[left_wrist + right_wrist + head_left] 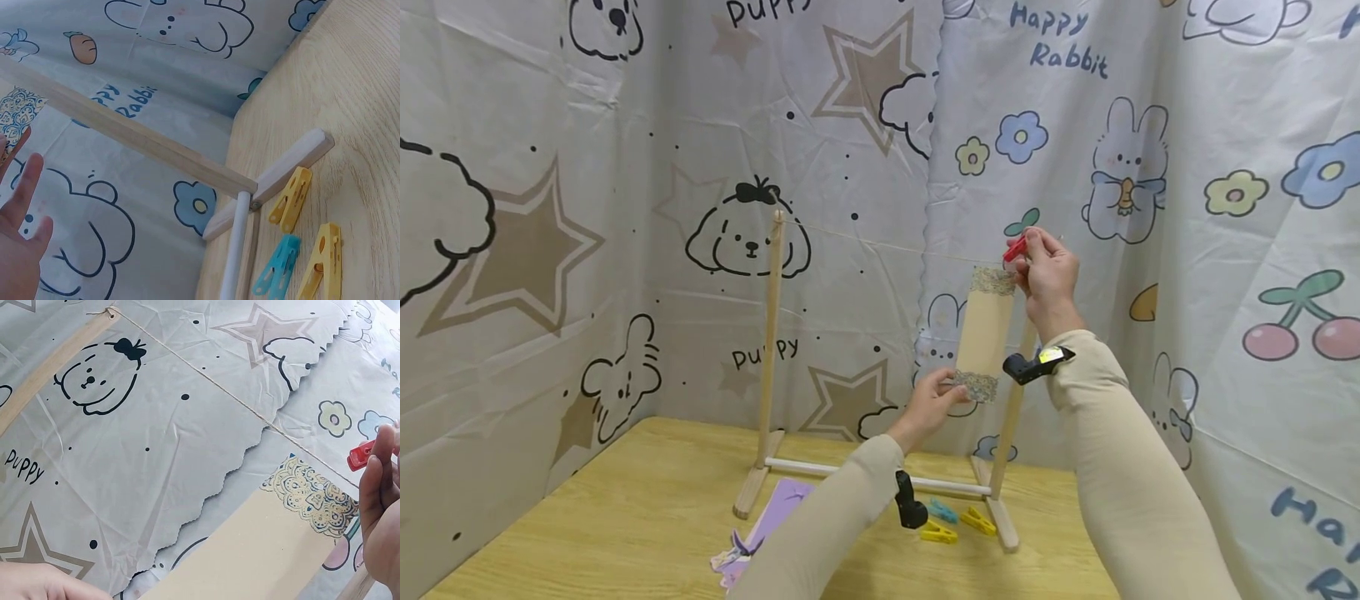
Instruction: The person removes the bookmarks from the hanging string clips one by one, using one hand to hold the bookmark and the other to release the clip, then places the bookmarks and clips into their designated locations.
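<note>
A tan card (pixel 986 333) with patterned ends hangs upright just under a thin string (pixel 880 242). My left hand (pixel 928 404) pinches its lower patterned end between thumb and fingers. Up at the card's top right corner, my right hand (pixel 1049 271) holds a red clothespin (pixel 1015 248) close to the string. In the right wrist view, the card's top edge (pixel 312 497) lies right along the string, and the red clothespin (pixel 360 456) sits between thumb and fingers. Whether the pin bites the card or string cannot be told.
A wooden frame with two posts (pixel 772 333) and a white crossbar (pixel 880 477) stands on the table (pixel 647 500). Yellow clothespins (pixel 292 199) and a blue clothespin (pixel 277 267) lie by its right foot. Purple cards (pixel 778 508) lie at the left foot.
</note>
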Demonstrator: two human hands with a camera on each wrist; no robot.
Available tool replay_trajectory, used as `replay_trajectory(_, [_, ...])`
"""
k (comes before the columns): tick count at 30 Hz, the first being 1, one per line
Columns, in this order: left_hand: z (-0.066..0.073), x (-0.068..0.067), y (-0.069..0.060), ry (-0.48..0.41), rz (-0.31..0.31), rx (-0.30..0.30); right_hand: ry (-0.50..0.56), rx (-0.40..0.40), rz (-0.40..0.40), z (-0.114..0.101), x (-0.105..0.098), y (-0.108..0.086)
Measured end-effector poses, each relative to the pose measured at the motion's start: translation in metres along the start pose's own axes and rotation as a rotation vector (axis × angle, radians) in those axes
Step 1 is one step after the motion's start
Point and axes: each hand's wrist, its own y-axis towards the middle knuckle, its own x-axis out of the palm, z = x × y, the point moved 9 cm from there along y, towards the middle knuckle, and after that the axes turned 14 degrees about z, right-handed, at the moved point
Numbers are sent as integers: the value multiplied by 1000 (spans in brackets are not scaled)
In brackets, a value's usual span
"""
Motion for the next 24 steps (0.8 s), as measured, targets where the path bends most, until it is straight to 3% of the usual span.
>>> replay_trajectory(8, [3,-4,-1,3,11,-8,2,44,-8,3,-4,-2])
replay_trajectory(14, [2,-7,-4,41,10,-25,-43,93,-97,11,-3,-5])
replay_trajectory(18, [4,-10,-5,59,8,-14,-6,122,-145,13,-2,-7])
replay_trajectory(24, [4,-15,-4,59,25,5,-25,111,-184,13,1,-10])
